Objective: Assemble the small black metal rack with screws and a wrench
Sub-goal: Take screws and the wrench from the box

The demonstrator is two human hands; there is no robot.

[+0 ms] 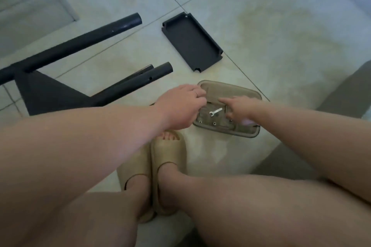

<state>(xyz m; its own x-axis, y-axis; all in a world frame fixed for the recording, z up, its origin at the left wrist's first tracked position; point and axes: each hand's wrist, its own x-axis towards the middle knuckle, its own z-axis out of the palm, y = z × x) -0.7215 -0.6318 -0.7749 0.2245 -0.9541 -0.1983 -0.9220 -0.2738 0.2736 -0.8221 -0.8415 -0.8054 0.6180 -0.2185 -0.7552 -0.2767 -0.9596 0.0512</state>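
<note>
A person is sitting over a pale tiled floor (261,26), both bare arms reaching forward to a shallow translucent tray (230,88) lying just beyond a pair of tan slippers (166,158). The left hand (180,106) is resting at the tray's left edge with its fingers curled inward; whether they are pinching anything cannot be told, since the fingertips are hidden. The right hand (239,106) is hovering over the right part of the tray with the index finger stretched out toward the left and the other fingers bent loosely, gripping nothing visible. Between the two hands, inside the tray, a small silver wrench (215,111) is lying flat, and a few small screws (214,123) are sitting along the tray's near side. Farther away, a flat black rectangular shelf panel (191,43) is lying on the floor, well apart from the tray. To the left, the partly built black rack frame (50,90) is lying on its side, its dark tubes (80,44) pointing to the far right, the nearer ones ending close to the left hand.
</note>
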